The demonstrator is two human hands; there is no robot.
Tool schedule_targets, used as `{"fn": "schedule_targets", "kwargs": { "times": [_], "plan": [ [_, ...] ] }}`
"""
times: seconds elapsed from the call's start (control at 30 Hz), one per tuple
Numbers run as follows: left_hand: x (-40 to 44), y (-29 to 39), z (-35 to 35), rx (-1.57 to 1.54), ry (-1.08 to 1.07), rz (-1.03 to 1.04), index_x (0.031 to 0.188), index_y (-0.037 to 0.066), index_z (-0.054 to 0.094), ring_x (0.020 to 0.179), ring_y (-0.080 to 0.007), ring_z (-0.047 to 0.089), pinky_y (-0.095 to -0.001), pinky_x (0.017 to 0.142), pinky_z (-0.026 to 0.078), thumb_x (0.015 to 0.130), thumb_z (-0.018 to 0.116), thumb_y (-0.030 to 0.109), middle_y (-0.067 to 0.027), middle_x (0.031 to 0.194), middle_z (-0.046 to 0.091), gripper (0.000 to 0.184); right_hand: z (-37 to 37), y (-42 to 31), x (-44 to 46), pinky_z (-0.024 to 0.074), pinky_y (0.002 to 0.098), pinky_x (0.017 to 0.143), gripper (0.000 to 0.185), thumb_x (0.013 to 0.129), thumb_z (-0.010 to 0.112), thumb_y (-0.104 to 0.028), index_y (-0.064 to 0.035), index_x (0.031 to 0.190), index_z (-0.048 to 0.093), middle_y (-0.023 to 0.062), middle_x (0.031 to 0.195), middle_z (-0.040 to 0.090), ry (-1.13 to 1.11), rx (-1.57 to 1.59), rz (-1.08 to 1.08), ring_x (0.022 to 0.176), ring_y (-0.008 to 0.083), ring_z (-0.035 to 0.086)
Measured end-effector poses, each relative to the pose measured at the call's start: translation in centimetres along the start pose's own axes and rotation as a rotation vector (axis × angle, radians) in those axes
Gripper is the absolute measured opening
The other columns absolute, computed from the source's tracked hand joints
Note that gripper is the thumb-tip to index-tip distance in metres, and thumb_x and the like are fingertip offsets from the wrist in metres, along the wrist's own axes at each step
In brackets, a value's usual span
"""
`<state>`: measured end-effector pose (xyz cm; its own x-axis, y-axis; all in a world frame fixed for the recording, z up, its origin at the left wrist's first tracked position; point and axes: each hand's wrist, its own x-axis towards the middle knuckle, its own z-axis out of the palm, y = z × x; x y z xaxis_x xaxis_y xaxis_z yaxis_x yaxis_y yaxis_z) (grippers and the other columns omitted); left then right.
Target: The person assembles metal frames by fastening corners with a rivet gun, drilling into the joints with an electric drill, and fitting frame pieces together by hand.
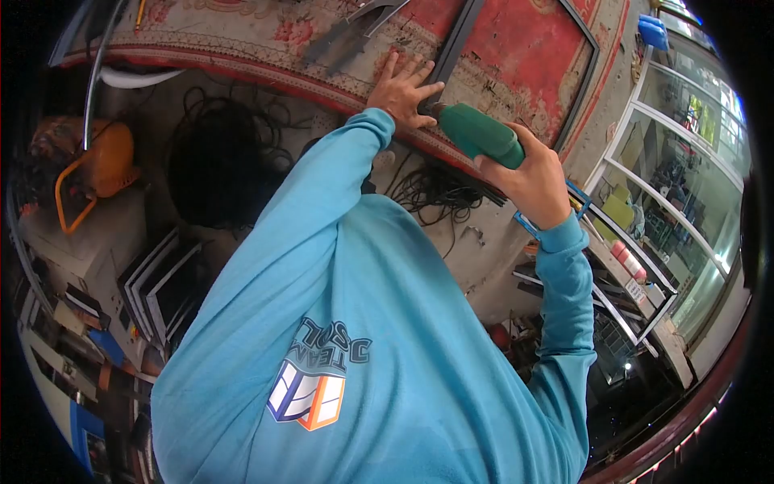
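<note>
Nearest is the person's blue shirt (387, 323), with one printed shield and some letters. Two hands are in view. The right hand (538, 179) is closed around the rear part of one green tool (481, 135), with the thumb on its near side. The tool is at the near edge of the table (516, 73), which has a red patterned cover. Its long axis lies diagonally, and its narrow end points to the upper left, just beside the left hand (401, 93). This left hand is open and flat, its fingers spread, grasping nothing, near one long dark bar (458, 52). Below the table are two dark heaps, of coils (222, 161) and of thin cables (439, 189). At the right stands one pink bottle-like container (629, 260); its content I cannot tell. Further away, glass panels (677, 153) show many mixed objects behind them, and one blue item (653, 32) is near their top.
</note>
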<state>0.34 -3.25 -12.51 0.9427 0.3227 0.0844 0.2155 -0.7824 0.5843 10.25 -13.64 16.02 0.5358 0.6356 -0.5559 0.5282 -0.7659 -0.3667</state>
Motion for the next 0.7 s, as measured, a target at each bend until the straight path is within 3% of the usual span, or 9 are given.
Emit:
{"fn": "schedule_targets", "kwargs": {
  "times": [0.7],
  "plan": [
    [0.03, -0.11, 0.47, 0.035, -0.013, 0.001, 0.136, 0.033, 0.054, 0.143, -0.0292, 0.030, -0.0594, 0.120, 0.008, 0.068, 0.079, 0.056, -0.0058, 0.153, 0.037, 0.077, -0.30, 0.00, 0.83, 0.0535, 0.0408, 0.077, 0.056, 0.071, 0.077, -0.034, -0.0002, 0.115, 0.064, 0.0211, 0.092, 0.070, -0.001, -0.039, -0.016, 0.087, 0.0338, 0.070]
  ]
}}
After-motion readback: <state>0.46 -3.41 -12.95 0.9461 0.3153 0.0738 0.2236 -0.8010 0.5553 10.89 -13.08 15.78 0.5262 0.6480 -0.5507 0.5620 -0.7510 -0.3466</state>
